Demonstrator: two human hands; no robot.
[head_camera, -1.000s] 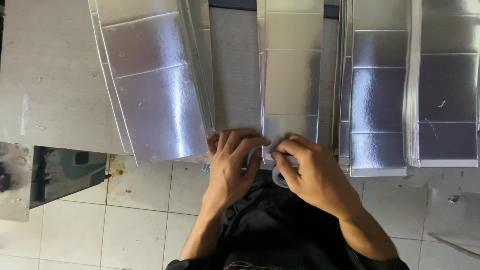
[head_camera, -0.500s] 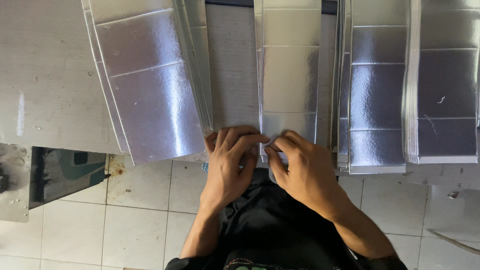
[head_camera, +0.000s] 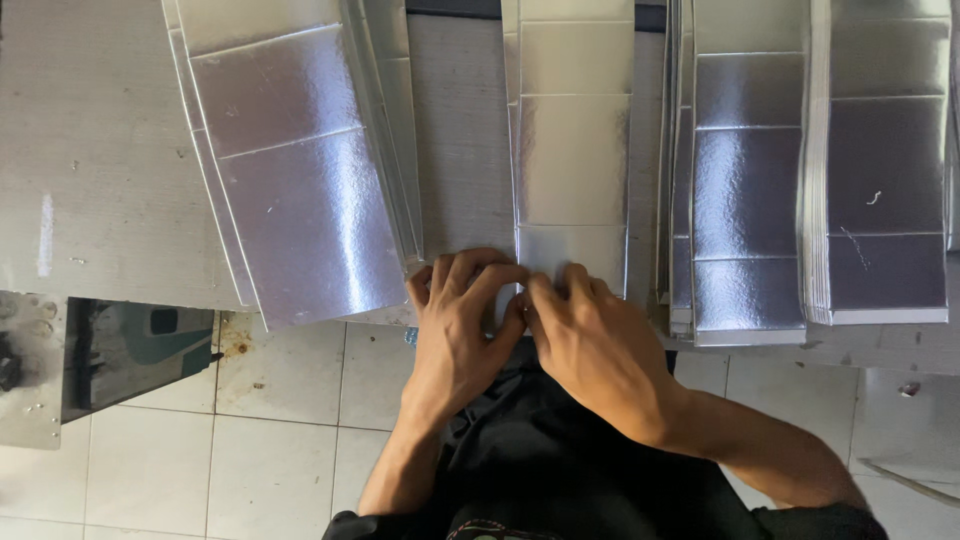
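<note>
Head view: both hands meet at the near end of the middle foil strip, which lies on the tabletop with its long axis running straight away from the person. The left hand and right hand pinch that end, fingertips closed on it. Stacks of foil sheets flank the strip on both sides.

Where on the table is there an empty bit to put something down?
The biggest bare patch of the grey table lies left of the tilted stack of shiny silver sheets. A narrower strip runs between that stack and the folded silver strip. It is crowded where the left hand and right hand press that strip's near end, and among the right-side silver stacks.
</note>
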